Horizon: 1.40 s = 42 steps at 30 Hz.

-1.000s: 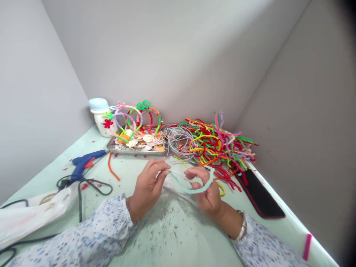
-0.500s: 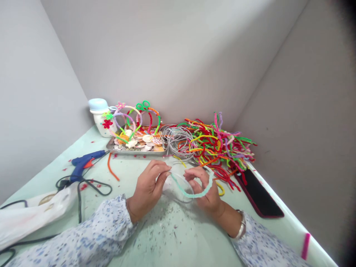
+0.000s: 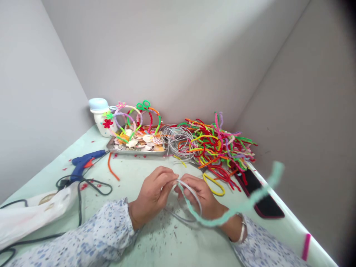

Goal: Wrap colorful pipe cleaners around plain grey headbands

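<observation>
My left hand (image 3: 155, 193) pinches one end of a pale grey wire hoop (image 3: 197, 197) between thumb and fingertips, at the middle of the table. A fuzzy mint-green pipe cleaner (image 3: 213, 222) starts at the same spot. It curves below my right hand (image 3: 201, 193) and passes in front of the wrist, its free end rising to the right, blurred. The curled fingers of my right hand meet the left fingertips and close on the pipe cleaner against the wire; the exact grip is partly hidden. Part of the hoop shows beneath the hands.
Behind my hands stand a shell tray (image 3: 136, 152), finished pipe-cleaner hoops (image 3: 140, 118), a wire coil (image 3: 180, 141) and a heap of pipe cleaners (image 3: 222, 144). A blue glue gun (image 3: 80, 165) with its cord, a white bottle (image 3: 102, 120) and a black flat object (image 3: 267, 204) flank them.
My right hand has moved left to the left fingertips. The pipe cleaner's free end has swung from above the right hand out to the right. My left hand has shifted slightly right.
</observation>
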Motion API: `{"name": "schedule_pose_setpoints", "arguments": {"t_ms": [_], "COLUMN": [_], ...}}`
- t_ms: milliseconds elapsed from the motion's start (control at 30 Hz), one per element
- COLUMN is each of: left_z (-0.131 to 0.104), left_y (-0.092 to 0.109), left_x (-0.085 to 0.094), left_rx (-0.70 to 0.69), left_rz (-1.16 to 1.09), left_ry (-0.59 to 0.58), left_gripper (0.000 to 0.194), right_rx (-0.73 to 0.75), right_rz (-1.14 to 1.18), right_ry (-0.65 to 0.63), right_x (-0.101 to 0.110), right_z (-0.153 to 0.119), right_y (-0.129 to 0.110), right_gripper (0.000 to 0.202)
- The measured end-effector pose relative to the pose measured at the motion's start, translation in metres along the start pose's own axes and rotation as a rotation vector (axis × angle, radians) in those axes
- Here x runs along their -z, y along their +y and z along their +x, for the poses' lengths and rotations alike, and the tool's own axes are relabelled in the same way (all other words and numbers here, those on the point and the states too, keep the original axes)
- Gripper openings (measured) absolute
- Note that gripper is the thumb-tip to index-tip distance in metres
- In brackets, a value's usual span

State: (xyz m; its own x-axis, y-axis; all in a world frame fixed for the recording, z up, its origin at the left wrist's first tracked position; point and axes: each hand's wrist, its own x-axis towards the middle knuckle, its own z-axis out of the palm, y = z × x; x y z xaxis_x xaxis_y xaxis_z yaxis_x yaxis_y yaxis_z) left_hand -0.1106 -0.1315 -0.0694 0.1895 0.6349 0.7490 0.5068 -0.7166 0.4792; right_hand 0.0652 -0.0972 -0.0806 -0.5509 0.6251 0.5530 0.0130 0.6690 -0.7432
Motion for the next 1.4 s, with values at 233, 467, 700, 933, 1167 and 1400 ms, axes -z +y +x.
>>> {"name": "schedule_pose_setpoints", "arguments": {"t_ms": [233,467,700,933,1167,1400], "left_z": [0.001,0.003,0.002,0.006,0.006,0.004], "left_y": [0.001,-0.002,-0.010,-0.023,-0.026,-0.017], "left_x": [-0.002,-0.002,-0.001,0.002,0.000,-0.003], "left_rx": [0.004,0.049,0.137,0.372,0.482,0.477], "left_rz": [-0.015,-0.010,0.084,0.181,0.172,0.112], "left_ry": [-0.037,-0.034,-0.008,0.095,0.034,-0.051], "left_gripper": [0.017,0.015,0.011,0.014,0.017,0.019], "right_rx": [-0.158,-0.273,-0.184,-0.066,-0.179,-0.471], "right_rz": [0.044,0.007,-0.189,-0.319,0.033,0.392], "right_ry": [-0.022,0.241,0.324,0.439,0.309,0.103], "right_x": [-0.004,0.002,0.008,0.009,0.000,-0.004], "right_z": [0.000,0.001,0.004,0.001,-0.011,-0.004], "right_y": [0.001,0.018,0.026,0.022,0.016,0.021], "right_gripper": [0.026,0.012,0.036,0.030,0.027,0.054]}}
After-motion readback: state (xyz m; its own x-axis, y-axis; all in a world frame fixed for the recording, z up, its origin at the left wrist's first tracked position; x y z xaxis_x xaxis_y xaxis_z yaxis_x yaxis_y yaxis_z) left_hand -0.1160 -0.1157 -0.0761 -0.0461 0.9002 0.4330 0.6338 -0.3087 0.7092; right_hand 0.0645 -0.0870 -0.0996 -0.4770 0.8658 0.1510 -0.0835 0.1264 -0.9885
